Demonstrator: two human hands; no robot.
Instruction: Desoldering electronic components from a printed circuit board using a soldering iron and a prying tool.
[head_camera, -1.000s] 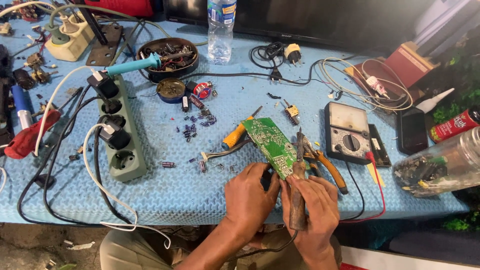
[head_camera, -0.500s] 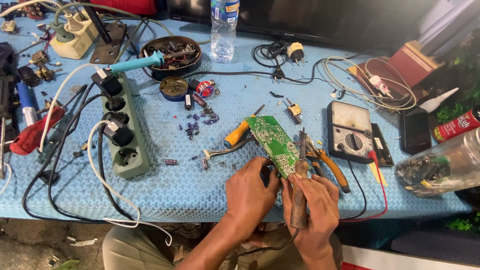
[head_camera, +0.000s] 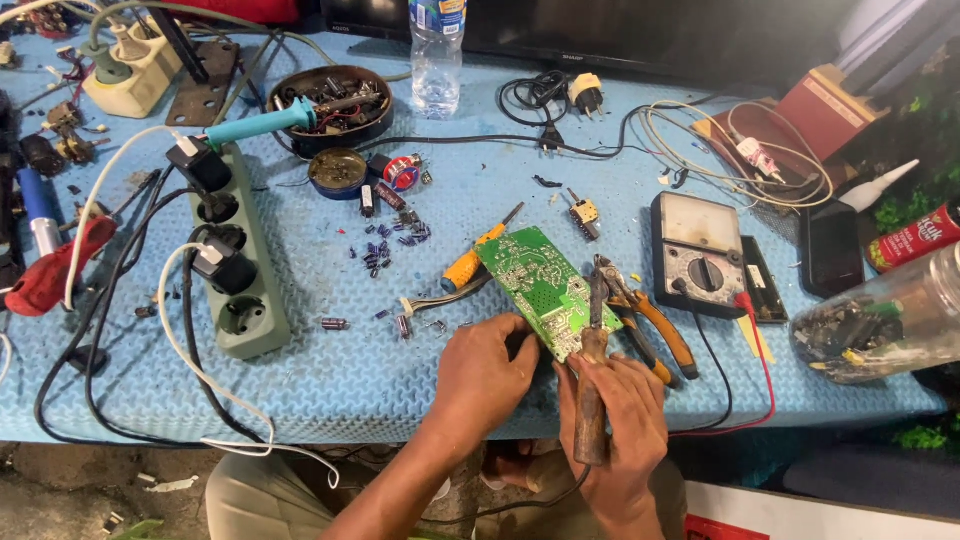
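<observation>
Two hands are engaged: the green circuit board (head_camera: 537, 288) is gripped at its near edge by the left hand (head_camera: 487, 372), tilted above the blue surface (head_camera: 330, 370); a wooden-handled soldering iron (head_camera: 592, 385) is clenched in the right hand (head_camera: 622, 425), tip at the board.

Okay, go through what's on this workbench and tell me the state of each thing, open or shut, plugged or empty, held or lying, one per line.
Left hand: gripping the green circuit board at its near edge.
Right hand: closed around the soldering iron, tip on the board.
Power strip: three sockets plugged, nearest one free.
Water bottle: upright.
Orange-handled pliers: lying flat.
Multimeter: lying face up, leads attached.
Round tin: lid off.
</observation>
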